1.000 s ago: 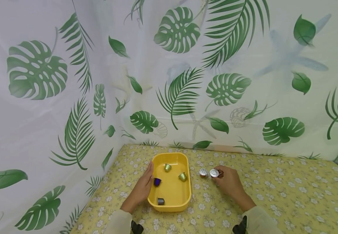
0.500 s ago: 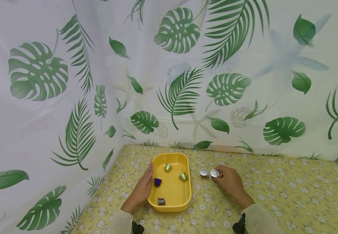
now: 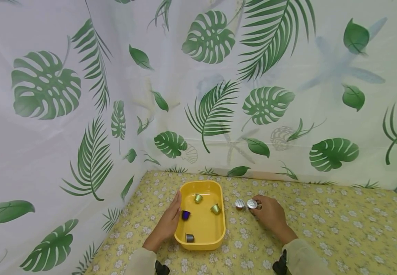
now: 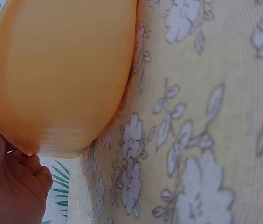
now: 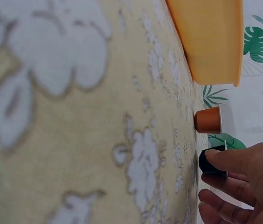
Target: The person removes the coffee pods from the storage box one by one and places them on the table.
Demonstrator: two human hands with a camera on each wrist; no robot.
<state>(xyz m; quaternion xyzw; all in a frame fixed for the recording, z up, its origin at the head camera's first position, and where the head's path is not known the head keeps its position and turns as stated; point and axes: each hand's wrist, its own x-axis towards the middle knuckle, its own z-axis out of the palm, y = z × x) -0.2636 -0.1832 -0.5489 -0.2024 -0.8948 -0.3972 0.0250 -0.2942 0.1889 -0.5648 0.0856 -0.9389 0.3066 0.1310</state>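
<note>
My right hand (image 3: 272, 215) pinches a black coffee capsule (image 5: 210, 166) between thumb and fingers, its silver lid facing up, at the tablecloth to the right of the tray. Just left of it an orange-brown capsule (image 5: 208, 121) stands lid up, apart from the fingers. My left hand (image 3: 168, 222) rests along the left side of the yellow tray (image 3: 205, 246), fingertips at its rim in the left wrist view. Inside the tray lie two green capsules, one farther back (image 3: 198, 198) and one at the right wall (image 3: 215, 209), plus a purple capsule (image 3: 185, 215) and a dark grey capsule (image 3: 189, 238).
A yellow flowered cloth (image 3: 342, 233) covers the table. White sheeting with green leaf prints (image 3: 281, 145) rises behind the table and along its left side.
</note>
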